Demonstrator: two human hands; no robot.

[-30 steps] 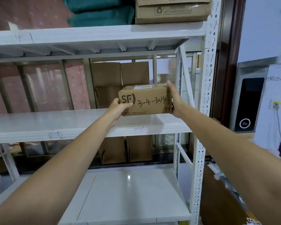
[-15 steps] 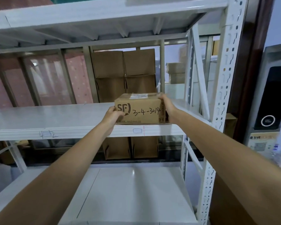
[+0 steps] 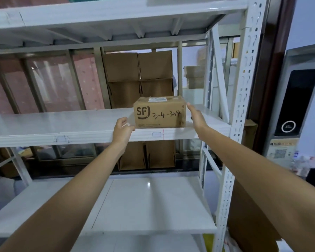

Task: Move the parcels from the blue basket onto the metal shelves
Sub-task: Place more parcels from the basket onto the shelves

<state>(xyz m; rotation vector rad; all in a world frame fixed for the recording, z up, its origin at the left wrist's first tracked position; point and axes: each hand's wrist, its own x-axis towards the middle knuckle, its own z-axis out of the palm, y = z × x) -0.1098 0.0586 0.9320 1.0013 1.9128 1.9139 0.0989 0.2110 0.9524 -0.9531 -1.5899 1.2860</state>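
- So the parcel (image 3: 159,112), a brown carton with an SF logo and "3-4-3014" scrawled on the front, sits flat on the middle shelf (image 3: 62,122) of the white metal rack, close to the front edge and over toward the right upright.
- Left hand (image 3: 123,130) is at about 8 o'clock from the box, fingers loosely curled, holding nothing. It's just beside the lower left corner; can't tell if a fingertip touches it.
- Right hand (image 3: 195,117) is at 3 o'clock, fingers fairly straight and relaxed, just off the box's right end, gripping nothing.
- Looks to me like the placing step for this parcel is basically done, hands are letting go.
- Next move, I'd guess: pull both arms clear without nudging the box, then go to the blue basket for another one. Basket isn't in view here, so no idea how many are left.
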